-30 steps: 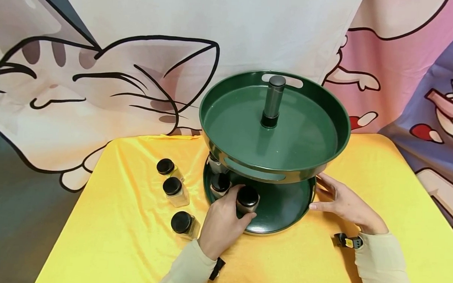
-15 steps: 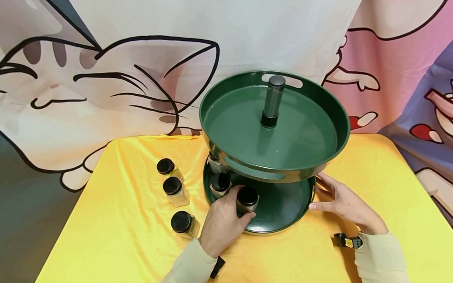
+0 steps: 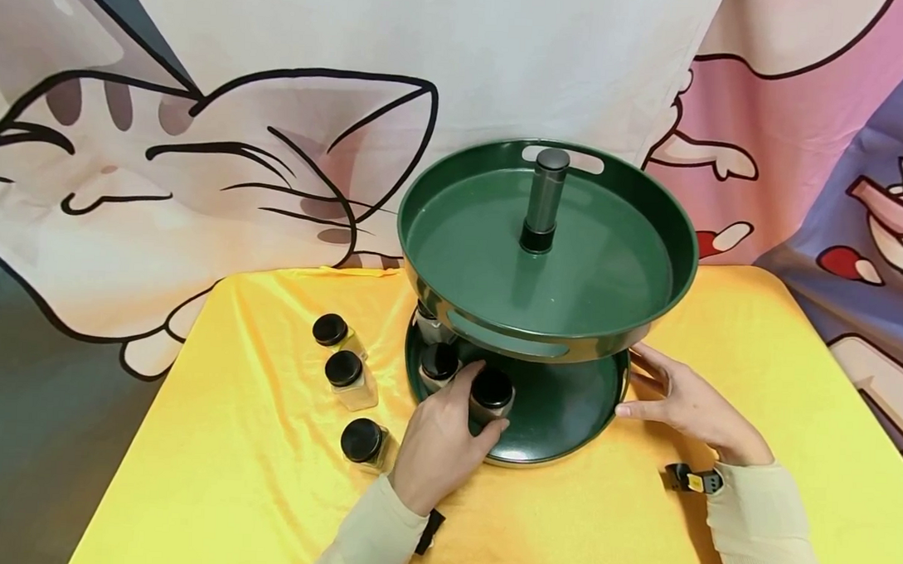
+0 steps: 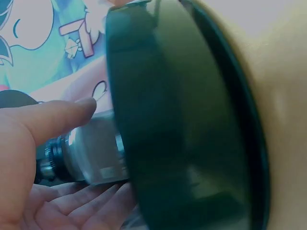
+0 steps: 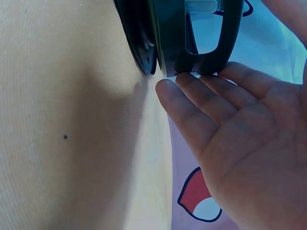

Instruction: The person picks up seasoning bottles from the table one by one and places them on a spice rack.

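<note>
My left hand (image 3: 442, 443) holds a glass spice jar with a black lid (image 3: 492, 390) between thumb and fingers, over the front of the lower tray (image 3: 559, 418) of a two-tier green stand. In the left wrist view the thumb lies along one side of the clear jar (image 4: 98, 148), with the fingers on the other side. Two more black-lidded jars stand at that tray's left side; the nearer jar (image 3: 439, 366) is beside my fingers. At the tray's right edge my right hand (image 3: 689, 406) touches the rim with extended fingers; the right wrist view shows its fingertips at the handle cutout.
The upper tray (image 3: 482, 266), around a dark central post (image 3: 546, 202), overhangs the back of the lower one. On the yellow cloth (image 3: 229, 440) to the left stand three jars: a far jar (image 3: 332, 332), a middle jar (image 3: 351, 382) and a near jar (image 3: 367, 445).
Very little differs. My left hand and the jar in it have shifted slightly to the left and away from me. The right hand keeps its place at the rim.
</note>
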### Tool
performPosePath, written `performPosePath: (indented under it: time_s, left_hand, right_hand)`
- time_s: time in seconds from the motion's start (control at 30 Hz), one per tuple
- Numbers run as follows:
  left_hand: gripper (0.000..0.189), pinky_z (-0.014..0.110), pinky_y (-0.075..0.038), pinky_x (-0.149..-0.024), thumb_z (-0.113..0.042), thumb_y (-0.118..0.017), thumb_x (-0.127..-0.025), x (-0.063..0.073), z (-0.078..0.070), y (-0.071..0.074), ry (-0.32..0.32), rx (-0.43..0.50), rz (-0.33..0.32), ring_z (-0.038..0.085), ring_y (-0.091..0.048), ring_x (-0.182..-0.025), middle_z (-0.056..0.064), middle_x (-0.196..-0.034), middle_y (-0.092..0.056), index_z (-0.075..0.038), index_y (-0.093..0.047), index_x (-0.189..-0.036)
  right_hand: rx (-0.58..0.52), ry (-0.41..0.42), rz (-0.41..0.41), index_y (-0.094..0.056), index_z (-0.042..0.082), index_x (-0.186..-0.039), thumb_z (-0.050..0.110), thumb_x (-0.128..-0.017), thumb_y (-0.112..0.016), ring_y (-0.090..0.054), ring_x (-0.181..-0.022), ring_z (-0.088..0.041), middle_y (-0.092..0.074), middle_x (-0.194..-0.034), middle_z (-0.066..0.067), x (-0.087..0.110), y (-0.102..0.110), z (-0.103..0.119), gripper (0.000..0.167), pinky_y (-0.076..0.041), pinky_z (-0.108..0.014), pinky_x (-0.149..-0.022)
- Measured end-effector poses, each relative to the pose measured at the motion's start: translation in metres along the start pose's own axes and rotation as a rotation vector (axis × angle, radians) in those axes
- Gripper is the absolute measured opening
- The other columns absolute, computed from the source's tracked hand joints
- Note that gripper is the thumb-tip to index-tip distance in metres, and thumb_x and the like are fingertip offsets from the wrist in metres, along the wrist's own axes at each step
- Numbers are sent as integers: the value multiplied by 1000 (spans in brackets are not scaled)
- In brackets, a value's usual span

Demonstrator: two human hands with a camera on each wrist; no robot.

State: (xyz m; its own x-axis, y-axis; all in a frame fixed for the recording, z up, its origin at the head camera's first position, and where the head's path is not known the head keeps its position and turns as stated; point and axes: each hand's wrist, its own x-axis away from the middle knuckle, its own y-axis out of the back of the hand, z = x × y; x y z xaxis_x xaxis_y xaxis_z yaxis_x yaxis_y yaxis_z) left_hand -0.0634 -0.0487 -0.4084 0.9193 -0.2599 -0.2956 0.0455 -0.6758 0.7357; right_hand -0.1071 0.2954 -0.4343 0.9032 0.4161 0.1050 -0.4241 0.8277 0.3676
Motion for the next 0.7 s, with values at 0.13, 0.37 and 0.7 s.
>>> performPosePath:
  time_s: [0.13, 0.37, 0.7]
  left_hand:
    - [67, 41, -57, -84, -30, -84, -83, 0, -3, 9, -7, 2, -1, 23, -68, -107, 7, -131, -65, -9, -55, -139]
    - [63, 40, -55, -91, -32, -82, -85, 2, -8, 25, -16, -13, -19, 21, -65, -115, 4, -132, -64, -11, -58, -138]
    - [47, 31, -57, -81, -28, -84, -84, 7, -12, 38, -57, 3, -53, 16, -70, -96, 2, -121, -69, -11, -67, -125]
  right_hand:
    - [9, 4, -8, -22, 4, -160, 12, -85, -81, -30, -143, -48, -26, -161, -20, 0, 0, 0, 95, -38, -16, -103]
    - [-9, 1, 12, -20, 6, -161, 13, -88, -79, -28, -144, -45, -24, -163, -17, 0, 2, -1, 94, -38, -16, -103]
    - [-16, 28, 29, -23, 8, -160, 13, -102, -60, -36, -142, -36, -26, -162, -18, 2, 5, -4, 69, -41, -16, -101]
